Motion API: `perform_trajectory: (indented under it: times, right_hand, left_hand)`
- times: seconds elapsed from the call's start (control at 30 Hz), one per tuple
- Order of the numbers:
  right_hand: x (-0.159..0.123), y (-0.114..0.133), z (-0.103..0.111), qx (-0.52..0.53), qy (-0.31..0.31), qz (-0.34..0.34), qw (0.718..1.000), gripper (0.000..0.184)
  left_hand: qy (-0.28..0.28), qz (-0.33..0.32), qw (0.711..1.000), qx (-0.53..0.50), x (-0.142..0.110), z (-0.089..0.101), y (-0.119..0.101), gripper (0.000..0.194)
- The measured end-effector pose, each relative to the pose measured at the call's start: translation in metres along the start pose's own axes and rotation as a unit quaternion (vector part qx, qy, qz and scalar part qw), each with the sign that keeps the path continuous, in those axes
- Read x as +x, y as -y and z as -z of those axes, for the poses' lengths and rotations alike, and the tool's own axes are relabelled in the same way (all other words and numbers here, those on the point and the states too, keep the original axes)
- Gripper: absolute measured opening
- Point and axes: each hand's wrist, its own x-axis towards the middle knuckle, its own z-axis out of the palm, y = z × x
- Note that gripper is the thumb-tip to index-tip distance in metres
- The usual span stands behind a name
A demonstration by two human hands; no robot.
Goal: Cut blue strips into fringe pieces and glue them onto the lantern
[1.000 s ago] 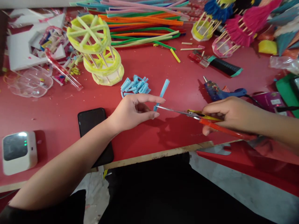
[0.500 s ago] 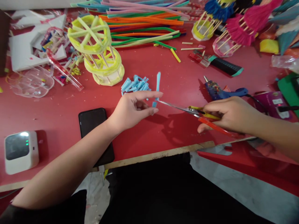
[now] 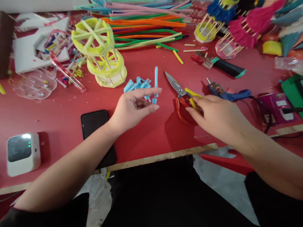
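Note:
My left hand (image 3: 132,105) is held above the red table, index finger and thumb stretched out with a narrow gap between them. A thin light-blue strip (image 3: 156,77) stands up past its index finger, held at the fingers. Just above the thumb tip shows a short blue piece (image 3: 154,101); I cannot tell whether it is gripped. Behind this hand lies a pile of cut blue pieces (image 3: 137,84). My right hand (image 3: 213,115) is closed on scissors (image 3: 175,83) with red and yellow handles. Their blades look closed and point up and left, apart from the strip.
A yellow two-tier wheel-like frame (image 3: 98,47) stands behind the pile. Coloured pipe cleaners (image 3: 146,23) lie at the back. Right of centre are a utility knife (image 3: 224,66) and a blue glue gun (image 3: 224,91). A phone (image 3: 94,121) and a white device (image 3: 23,154) sit left.
My right hand has drawn the scissors back from the strip and turned the blades upward. The strip now shows a gap near its lower end. My left hand has barely shifted.

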Motion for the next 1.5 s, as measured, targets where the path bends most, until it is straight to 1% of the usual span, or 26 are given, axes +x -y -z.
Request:
perform_trajectory:
  times: [0.03,0.07,0.1,0.13,0.17,0.2,0.23,0.27,0.3,0.4,0.47,0.53,0.57,0.63,0.73,0.8,0.83,0.9,0.97,1.1,1.2,1.3,1.5]
  right_hand:
    - [0.002,0.005,0.001,0.025,-0.036,0.016,0.999,0.024]
    - [0.005,0.011,0.001,0.08,-0.076,0.027,0.994,0.024]
    - [0.01,0.017,0.001,0.16,-0.115,0.034,0.98,0.025]
    - [0.016,0.022,-0.001,0.262,-0.132,0.03,0.956,0.024]
    - [0.023,0.028,-0.003,0.376,-0.14,0.012,0.916,0.024]
    - [0.031,0.033,-0.007,0.467,-0.104,0.01,0.878,0.026]
    - [0.039,0.037,-0.01,0.521,-0.066,0.018,0.851,0.032]
    - [0.046,0.04,-0.014,0.553,-0.034,0.03,0.832,0.036]
    - [0.052,0.042,-0.019,0.566,-0.015,0.04,0.823,0.037]
    - [0.062,0.045,-0.028,0.573,-0.001,0.059,0.817,0.035]
    - [0.064,0.044,-0.032,0.583,0.021,0.063,0.81,0.036]
    - [0.064,0.042,-0.035,0.59,0.034,0.064,0.804,0.037]
    - [0.063,0.041,-0.036,0.592,0.027,0.063,0.803,0.039]
    - [0.062,0.04,-0.037,0.6,-0.008,0.056,0.798,0.04]
    - [0.059,0.041,-0.039,0.631,-0.076,0.048,0.77,0.04]
    - [0.057,0.045,-0.039,0.649,-0.099,0.051,0.753,0.039]
    - [0.055,0.047,-0.04,0.654,-0.094,0.054,0.749,0.038]
    - [0.052,0.051,-0.041,0.656,-0.066,0.055,0.75,0.036]
    - [0.05,0.055,-0.042,0.657,-0.047,0.045,0.751,0.035]
    - [0.048,0.056,-0.045,0.665,-0.045,0.031,0.745,0.034]
    - [0.048,0.051,-0.047,0.654,-0.018,0.046,0.755,0.028]
    - [0.047,0.048,-0.048,0.645,0.012,0.047,0.762,0.025]
    - [0.047,0.05,-0.046,0.673,0.02,0.038,0.739,0.026]
  left_hand:
    - [0.008,-0.002,1.0,0.006,0.0,0.0,0.0,0.048]
    - [0.016,-0.006,1.0,0.013,0.0,0.0,0.0,0.046]
    - [0.022,-0.012,1.0,0.017,0.0,0.0,0.0,0.044]
    - [0.028,-0.019,0.999,0.02,0.0,0.0,0.0,0.042]
    - [0.032,-0.026,0.999,0.02,0.0,0.0,0.0,0.04]
    - [0.038,-0.033,0.999,0.016,0.0,0.0,0.0,0.038]
    - [0.046,-0.036,0.998,0.012,0.0,0.0,0.0,0.037]
    - [0.053,-0.037,0.998,0.008,0.0,0.001,0.0,0.036]
    - [0.059,-0.037,0.998,0.005,0.0,0.001,0.0,0.035]
    - [0.058,-0.041,0.997,0.007,0.0,0.002,0.0,0.033]
    - [0.052,-0.044,0.998,0.014,0.001,0.002,0.0,0.03]
    - [0.058,-0.038,0.997,0.018,0.002,0.001,0.0,0.026]
    - [0.062,-0.032,0.997,0.017,0.002,0.001,0.0,0.025]
    - [0.056,-0.02,0.998,0.004,0.004,0.0,0.002,0.028]
    - [-0.002,0.001,0.999,-0.035,0.006,0.0,0.004,0.044]
    - [-0.046,0.014,0.997,-0.056,0.009,0.001,0.005,0.052]
    - [-0.061,0.02,0.996,-0.063,0.01,0.002,0.005,0.054]
    - [-0.073,0.035,0.994,-0.077,0.011,0.003,0.005,0.053]
    - [-0.066,0.051,0.993,-0.089,0.012,0.004,0.004,0.052]
    - [-0.04,0.065,0.994,-0.083,0.01,0.003,0.003,0.057]
    - [-0.032,0.057,0.995,-0.069,0.008,0.003,0.003,0.055]
    - [-0.03,0.055,0.996,-0.067,0.007,0.002,0.002,0.053]
    - [-0.036,0.053,0.995,-0.07,0.009,0.003,0.002,0.055]
